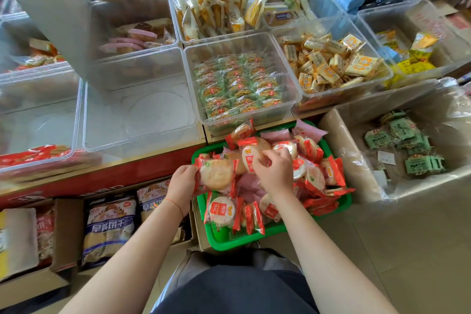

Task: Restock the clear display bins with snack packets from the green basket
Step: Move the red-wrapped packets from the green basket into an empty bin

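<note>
Below the shelf's red front edge (pixel 142 173), the green basket (pixel 254 238) sits heaped with red-wrapped snack packets (pixel 316 176), its far rim tucked against the shelf. Bare floor (pixel 407 237) lies open to its right. The left hand (pixel 182 182) grips one round packet (pixel 216 173) by its left end at the basket's near-left corner; the right hand (pixel 275 173) pinches another packet (pixel 251 157) on top of the heap. Directly above, an empty clear bin (pixel 140 115) stands beside a bin of green-wrapped packets (pixel 239 89). Further right, a bin of yellow packets (pixel 328 64) borders a plastic-lined carton (pixel 351 160) holding a few green packets.
</note>
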{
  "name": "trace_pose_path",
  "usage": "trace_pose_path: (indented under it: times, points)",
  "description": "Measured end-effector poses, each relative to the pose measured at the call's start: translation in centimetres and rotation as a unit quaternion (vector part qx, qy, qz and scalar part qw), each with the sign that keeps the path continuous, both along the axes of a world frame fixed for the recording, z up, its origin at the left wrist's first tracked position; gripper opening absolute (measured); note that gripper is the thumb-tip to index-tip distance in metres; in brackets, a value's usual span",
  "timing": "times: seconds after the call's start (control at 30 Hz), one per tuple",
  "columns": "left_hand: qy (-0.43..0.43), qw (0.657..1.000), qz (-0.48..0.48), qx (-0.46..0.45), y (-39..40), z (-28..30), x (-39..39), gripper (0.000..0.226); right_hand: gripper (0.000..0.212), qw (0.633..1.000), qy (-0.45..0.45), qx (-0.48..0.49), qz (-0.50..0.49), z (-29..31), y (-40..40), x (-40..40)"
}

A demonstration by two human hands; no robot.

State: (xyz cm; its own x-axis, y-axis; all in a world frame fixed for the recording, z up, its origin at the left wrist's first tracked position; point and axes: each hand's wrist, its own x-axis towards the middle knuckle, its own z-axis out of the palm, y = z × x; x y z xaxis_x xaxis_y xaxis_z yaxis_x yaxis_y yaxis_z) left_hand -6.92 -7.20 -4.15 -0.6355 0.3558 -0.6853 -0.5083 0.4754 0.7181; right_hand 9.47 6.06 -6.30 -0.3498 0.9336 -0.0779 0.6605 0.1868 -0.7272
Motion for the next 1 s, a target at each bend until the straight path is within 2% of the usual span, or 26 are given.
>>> trace_pose_path:
  times: [0.03, 0.1, 0.17, 0.27, 0.37, 0.43, 0.5, 0.6, 0.67, 0.7, 0.77, 0.87, 0.93, 1.0]
  points:
    - [-0.013, 1.0, 0.005, 0.007, 0.1, 0.0, -0.1, 0.014, 0.02, 0.991, 0.071, -0.108, -0.028, 0.7, 0.2, 0.2]
    - [-0.036, 0.999, 0.005, 0.019, 0.1, 0.0, -0.3, 0.013, 0.027, 0.916, 0.21, -0.33, -0.092, 1.7, 0.6, 0.6]
    - [-0.048, 0.998, -0.005, 0.028, 0.2, 0.2, -0.6, 0.014, 0.031, 0.851, 0.275, -0.429, -0.13, 1.8, 0.7, 0.8]
    - [-0.05, 0.997, -0.018, 0.047, -0.3, 0.9, -1.3, 0.015, 0.026, 0.816, 0.309, -0.473, -0.123, 2.0, 0.2, 0.7]
    - [-0.07, 0.994, -0.029, 0.082, -1.2, 1.9, -2.3, 0.022, 0.018, 0.793, 0.339, -0.502, -0.073, 3.1, -0.9, -0.1]
    - [-0.129, 0.982, -0.029, 0.138, -2.1, 2.9, -3.3, 0.035, 0.033, 0.78, 0.348, -0.52, -0.025, 4.0, -1.9, -1.1]
    - [-0.221, 0.952, -0.005, 0.212, -3.3, 3.8, -4.6, 0.025, 0.047, 0.747, 0.381, -0.543, 0.035, 5.1, -3.1, -2.8]
    - [-0.318, 0.911, 0.036, 0.259, -5.5, 4.6, -7.7, 0.013, 0.039, 0.687, 0.44, -0.568, 0.104, 6.8, -5.1, -6.7]
    - [-0.341, 0.903, 0.012, 0.259, -7.7, 5.3, -10.5, 0.009, 0.038, 0.684, 0.44, -0.569, 0.123, 8.0, -7.6, -10.9]
    - [-0.346, 0.904, -0.017, 0.249, -8.8, 5.8, -12.0, 0.008, 0.037, 0.702, 0.423, -0.555, 0.144, 8.5, -9.1, -13.2]
    - [-0.332, 0.914, -0.082, 0.218, -11.7, 6.6, -15.5, 0.029, 0.033, 0.746, 0.373, -0.521, 0.182, 9.2, -12.5, -17.8]
    - [-0.308, 0.903, -0.166, 0.247, -16.5, 6.6, -21.4, 0.083, 0.033, 0.78, 0.323, -0.506, 0.175, 9.6, -16.9, -24.2]
    - [-0.269, 0.907, -0.198, 0.256, -19.4, 6.9, -24.9, 0.092, 0.034, 0.792, 0.308, -0.503, 0.16, 9.7, -19.1, -27.5]
    - [-0.193, 0.933, -0.202, 0.227, -21.9, 7.1, -27.9, 0.087, 0.035, 0.804, 0.286, -0.498, 0.151, 9.7, -21.3, -30.3]
